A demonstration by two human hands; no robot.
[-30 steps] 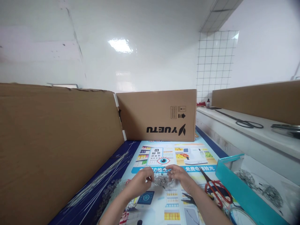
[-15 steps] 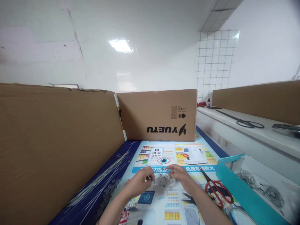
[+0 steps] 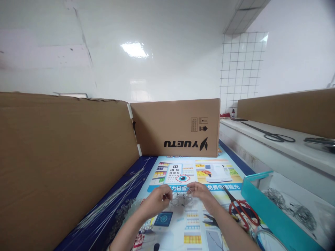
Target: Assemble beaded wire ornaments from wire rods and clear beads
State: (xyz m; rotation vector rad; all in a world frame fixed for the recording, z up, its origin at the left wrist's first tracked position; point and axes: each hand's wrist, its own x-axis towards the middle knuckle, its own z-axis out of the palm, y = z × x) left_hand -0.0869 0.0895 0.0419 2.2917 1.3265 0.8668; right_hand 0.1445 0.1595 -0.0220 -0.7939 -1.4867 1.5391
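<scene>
Between my hands, over the printed sheet, is a small see-through piece of beads and thin wire (image 3: 182, 199) with dark specks in it. My left hand (image 3: 158, 201) is closed, thumb and curled fingers pinching the left edge of this piece. On the other side my right hand (image 3: 201, 196) has its fingertips bent round the right edge. Fine detail at the fingertips is too small to make out. Near my right forearm lie dark pointed tool tips (image 3: 210, 221), partly hidden by the arm. Red-handled scissors (image 3: 244, 212) rest to the right.
Clear beads (image 3: 123, 214) are heaped left of my left forearm, beside long thin wires (image 3: 112, 195). At right stands a teal-edged box (image 3: 277, 212) holding coiled wirework (image 3: 305, 218). Cardboard walls (image 3: 175, 127) border the table; black scissors (image 3: 278, 137) lie on a white ledge.
The bead-and-wire piece has turned slightly between my fingers, and its dark specks sit differently. My right fingers have shifted a little; the left hand stays nearly still.
</scene>
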